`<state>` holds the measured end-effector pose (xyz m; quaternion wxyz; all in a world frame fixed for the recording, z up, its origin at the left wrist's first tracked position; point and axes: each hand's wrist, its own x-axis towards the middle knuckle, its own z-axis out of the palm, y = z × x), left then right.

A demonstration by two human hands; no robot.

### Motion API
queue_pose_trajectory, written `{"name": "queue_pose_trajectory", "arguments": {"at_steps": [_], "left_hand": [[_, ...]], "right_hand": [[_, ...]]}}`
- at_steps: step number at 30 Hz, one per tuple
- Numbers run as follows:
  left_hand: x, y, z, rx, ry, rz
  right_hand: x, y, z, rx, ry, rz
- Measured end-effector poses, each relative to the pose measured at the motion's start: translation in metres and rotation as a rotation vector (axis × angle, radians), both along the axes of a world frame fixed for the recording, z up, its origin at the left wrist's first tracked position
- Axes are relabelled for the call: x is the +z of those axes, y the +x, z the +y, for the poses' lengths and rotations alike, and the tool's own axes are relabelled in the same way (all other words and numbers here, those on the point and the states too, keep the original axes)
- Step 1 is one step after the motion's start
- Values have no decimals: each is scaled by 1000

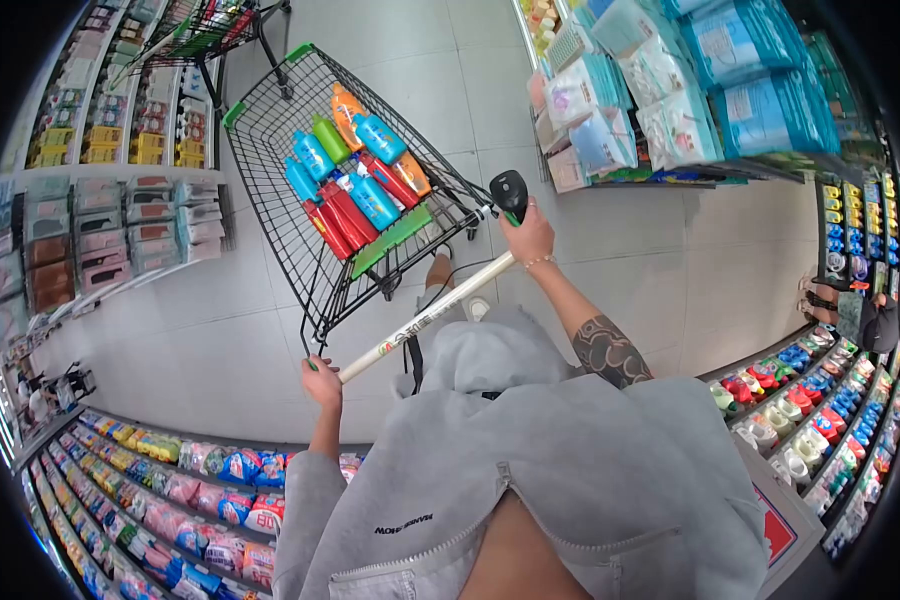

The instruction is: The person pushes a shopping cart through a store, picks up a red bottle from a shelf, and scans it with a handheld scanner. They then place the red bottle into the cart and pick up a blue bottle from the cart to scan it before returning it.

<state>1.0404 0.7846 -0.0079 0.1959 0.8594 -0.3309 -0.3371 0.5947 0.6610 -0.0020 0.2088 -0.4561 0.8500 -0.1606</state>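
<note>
A shopping cart [270, 190] of black wire with green trim stands in front of me, turned slantwise. Its cream handle bar [425, 318] runs between my hands. My left hand [322, 382] is closed round the left end of the handle. At the right end, my right hand [528, 235] is closed on the handle's corner, just below a black rounded device [508, 190]. Inside the cart lie several bottles: blue ones [374, 200], red ones [348, 214], a green one [330, 138] and orange ones [346, 112]. A green panel [392, 242] sits at the cart's near end.
Another cart [205, 35] stands at the upper left beside a shelf of packets [100, 235]. Blue and white packages [670, 95] are stacked at the upper right. Shelves of colourful packs [200, 490] and bottles [795, 405] line the aisle near me. A person [860, 320] is at the far right.
</note>
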Motion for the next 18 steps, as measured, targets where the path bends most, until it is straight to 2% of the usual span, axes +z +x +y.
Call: {"name": "queue_pose_trajectory", "arguments": {"at_steps": [9,12,14,18], "left_hand": [[3,-42,-119,158,-70,152],[-3,-50,-156,165,-70,156],[-5,-61,-179,44,-58,74],[-8,-69,-241,81,-52,116]], "right_hand": [[2,-35,-104,-68,-1,58],[3,-45,-139,-80,63,94],[-10,-61,-156,-70,102,112],[-13,-67,-201,-131,79,120]]}}
